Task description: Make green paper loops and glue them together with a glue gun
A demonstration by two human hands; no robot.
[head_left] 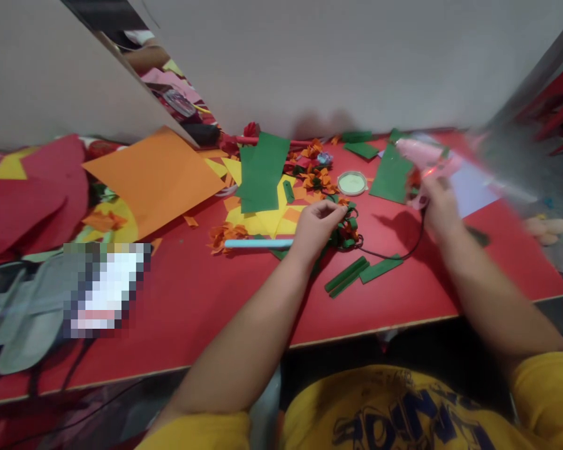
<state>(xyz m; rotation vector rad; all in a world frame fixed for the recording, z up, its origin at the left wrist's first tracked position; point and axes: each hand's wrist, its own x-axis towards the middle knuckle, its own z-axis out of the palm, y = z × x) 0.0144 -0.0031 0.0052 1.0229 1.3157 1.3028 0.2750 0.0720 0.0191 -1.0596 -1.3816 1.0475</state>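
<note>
My right hand point(435, 199) grips a pink glue gun point(426, 156), raised over the right part of the table with its nozzle to the left. A dark cord hangs from the gun and curves back along the tabletop. With fingertips pinched together, my left hand point(319, 224) holds a curled green paper strip point(351, 212); its far end is partly hidden. Close under those fingers sits a cluster of green paper loops point(349, 234) with orange bits. A light blue stick point(258, 244) runs beneath my left wrist. Folded green paper strips point(347, 276) lie nearer to me.
Orange paper point(154, 181), green sheets point(264, 172), yellow scraps and orange paper flowers point(318, 180) cover the back of the red table point(178, 312). A small round dish point(351, 182) stands near the wall. At left are a grey case point(32, 312) and a blurred-out bright object point(107, 287).
</note>
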